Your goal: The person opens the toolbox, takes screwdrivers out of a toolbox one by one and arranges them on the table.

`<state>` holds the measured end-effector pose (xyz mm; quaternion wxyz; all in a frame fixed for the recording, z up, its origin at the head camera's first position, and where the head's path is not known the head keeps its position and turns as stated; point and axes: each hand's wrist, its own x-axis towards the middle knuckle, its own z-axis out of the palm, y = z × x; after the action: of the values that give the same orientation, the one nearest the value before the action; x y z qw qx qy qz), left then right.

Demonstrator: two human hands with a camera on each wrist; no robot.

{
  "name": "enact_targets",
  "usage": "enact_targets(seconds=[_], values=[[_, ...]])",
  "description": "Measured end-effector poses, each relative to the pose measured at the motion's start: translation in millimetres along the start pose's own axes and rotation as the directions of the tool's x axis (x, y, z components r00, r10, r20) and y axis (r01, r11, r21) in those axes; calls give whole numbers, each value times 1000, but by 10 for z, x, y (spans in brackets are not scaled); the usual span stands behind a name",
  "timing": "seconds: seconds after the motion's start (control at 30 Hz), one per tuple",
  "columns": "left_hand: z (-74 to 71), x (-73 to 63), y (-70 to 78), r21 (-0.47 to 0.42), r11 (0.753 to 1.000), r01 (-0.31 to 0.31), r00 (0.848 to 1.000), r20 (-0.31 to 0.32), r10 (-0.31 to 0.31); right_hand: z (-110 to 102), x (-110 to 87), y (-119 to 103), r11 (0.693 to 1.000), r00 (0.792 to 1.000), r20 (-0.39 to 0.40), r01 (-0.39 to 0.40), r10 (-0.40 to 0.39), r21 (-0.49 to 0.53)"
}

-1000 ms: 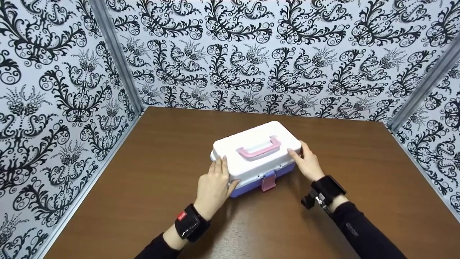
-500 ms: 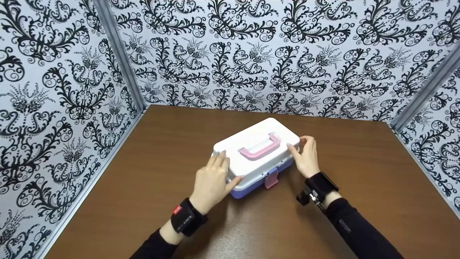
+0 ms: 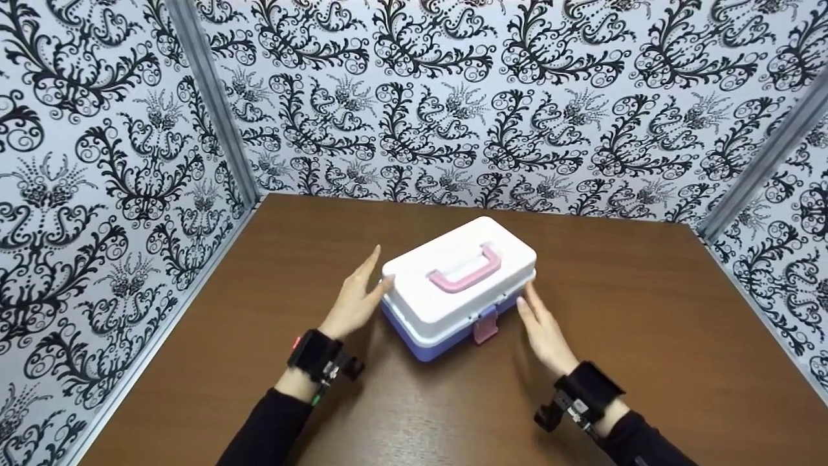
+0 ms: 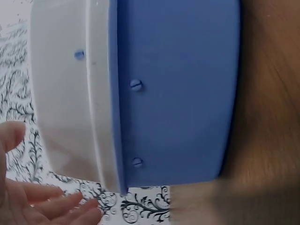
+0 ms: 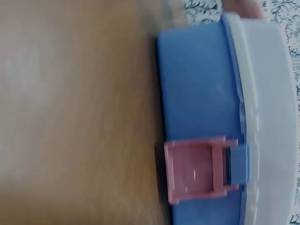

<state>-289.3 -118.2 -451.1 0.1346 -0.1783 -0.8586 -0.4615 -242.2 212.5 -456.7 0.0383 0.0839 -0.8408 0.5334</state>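
Note:
A plastic carry box (image 3: 427,304) with a white lid and a blue-purple base stands at an angle on the table. A pink handle (image 3: 463,283) lies along its top. The pink latch (image 3: 486,329) sticks out at the front; its hollow shows in the right wrist view. Beside the left end is my left hand (image 3: 349,304), fingers stretched out, thumb tip overlapping the lid's corner. The left wrist view has these fingers (image 4: 51,206) apart from the screwed end wall (image 4: 183,108). My right hand (image 3: 548,340) reaches to the front right corner with straight fingers.
The brown wooden table (image 3: 272,259) extends around the box. A wall (image 3: 453,116) with black scroll patterns closes off the back, and similar panels stand left and right with grey metal posts (image 3: 220,110) at the corners. Both wrists wear black camera straps.
Both hands have come off the lid's edges. The left moved outward to the left end, the right slid down to the front right corner. The box has turned slightly.

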Motion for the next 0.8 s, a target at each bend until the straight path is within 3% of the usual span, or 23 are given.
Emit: enact_targets(seconds=[0.13,0.33,0.5,0.8], values=[[15,59,-32,-84,996,16,1000,15,-15,95,-12,-34,997,998,55,-26,22,77],[42,60,-51,-158,988,0,1000,26,4,199,37,-59,994,995,87,-48,40,97],[-10,-2,-4,-148,989,-3,1000,5,4,242,150,-73,995,995,94,-24,15,98],[-96,-141,158,-47,999,-21,998,63,24,286,383,-119,998,994,112,-14,8,56]])
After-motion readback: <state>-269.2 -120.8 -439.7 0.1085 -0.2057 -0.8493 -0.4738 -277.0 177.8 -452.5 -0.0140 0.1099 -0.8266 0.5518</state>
